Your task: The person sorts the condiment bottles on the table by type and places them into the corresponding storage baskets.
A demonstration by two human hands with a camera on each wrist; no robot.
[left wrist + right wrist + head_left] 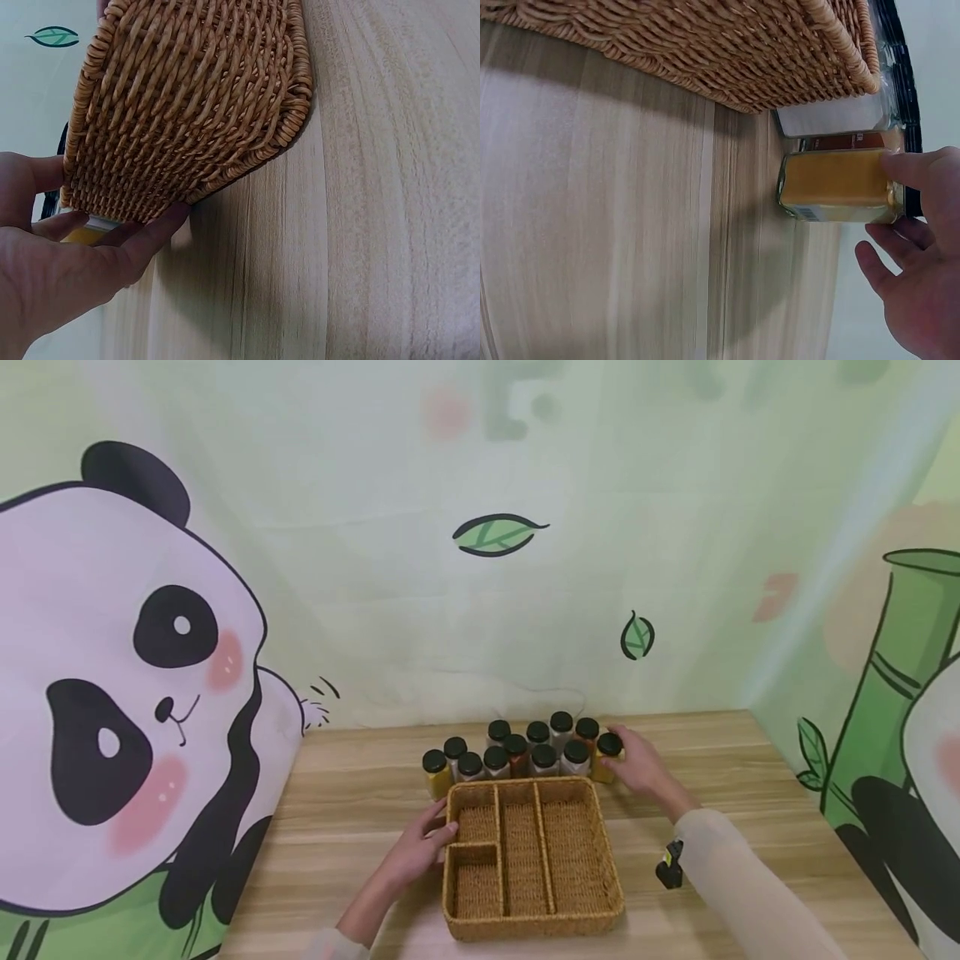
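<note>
A brown woven basket [536, 929] with several compartments sits on the table in the head view. My left hand [420, 843] grips its left side near the back corner. Up close in the left wrist view, the thumb is at the rim and the fingers [161, 232] lie along the outer wall. Beyond the basket's back right corner, my right hand [641, 764] pinches a black-lidded spice jar [602, 768] near its top. That jar looks square-sided with yellow contents in the right wrist view, and it stands at the right end of the group.
Several other black-lidded spice jars [515, 756] stand close together behind the basket, with yellow, red-brown and pale contents. A printed cloth [390, 568] with pandas, leaves and bamboo hangs behind the wooden table [352, 810] and along its sides.
</note>
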